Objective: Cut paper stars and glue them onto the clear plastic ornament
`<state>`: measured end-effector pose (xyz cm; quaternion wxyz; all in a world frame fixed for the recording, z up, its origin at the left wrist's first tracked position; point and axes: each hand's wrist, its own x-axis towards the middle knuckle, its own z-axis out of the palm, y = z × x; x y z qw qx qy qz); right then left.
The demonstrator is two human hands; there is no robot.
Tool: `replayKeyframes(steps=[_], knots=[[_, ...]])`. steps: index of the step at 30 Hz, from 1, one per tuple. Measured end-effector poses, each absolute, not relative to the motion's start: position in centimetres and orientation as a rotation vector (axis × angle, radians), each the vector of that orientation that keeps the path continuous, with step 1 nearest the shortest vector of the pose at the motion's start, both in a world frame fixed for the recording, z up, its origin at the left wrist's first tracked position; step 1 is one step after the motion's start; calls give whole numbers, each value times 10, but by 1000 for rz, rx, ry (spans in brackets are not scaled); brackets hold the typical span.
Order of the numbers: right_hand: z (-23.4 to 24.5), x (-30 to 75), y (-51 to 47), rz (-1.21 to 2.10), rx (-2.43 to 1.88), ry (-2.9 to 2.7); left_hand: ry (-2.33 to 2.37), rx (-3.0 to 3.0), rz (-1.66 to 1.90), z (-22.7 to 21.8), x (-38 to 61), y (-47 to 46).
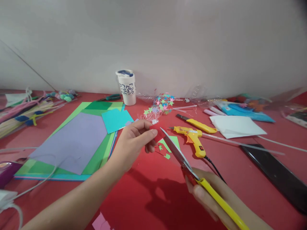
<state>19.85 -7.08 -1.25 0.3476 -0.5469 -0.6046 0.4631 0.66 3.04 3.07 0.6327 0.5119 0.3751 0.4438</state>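
My left hand (134,140) pinches a small piece of red paper (157,131) between thumb and fingers above the red table (148,198). My right hand (211,195) grips yellow-handled scissors (182,156); the blades point up and left, and their tip touches the red piece. Small green and red paper scraps (165,150) lie on the table just under the blades.
A stack of coloured paper sheets (74,140) lies to the left. A yellow glue gun (194,137), a yellow box cutter (199,124), white paper (236,126), a bag of coloured stars (160,107), a white cup (127,87) and a black phone (278,172) surround the hands.
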Motion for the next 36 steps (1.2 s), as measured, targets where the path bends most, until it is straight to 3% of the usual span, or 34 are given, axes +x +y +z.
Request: replayKeyframes(steps=[22, 36], knots=[[-10, 203, -72, 1313, -1380, -1551, 881, 1103, 999, 33, 14, 17], [1, 193, -75, 1319, -1533, -1510, 1011, 1487, 873, 47, 2, 25]])
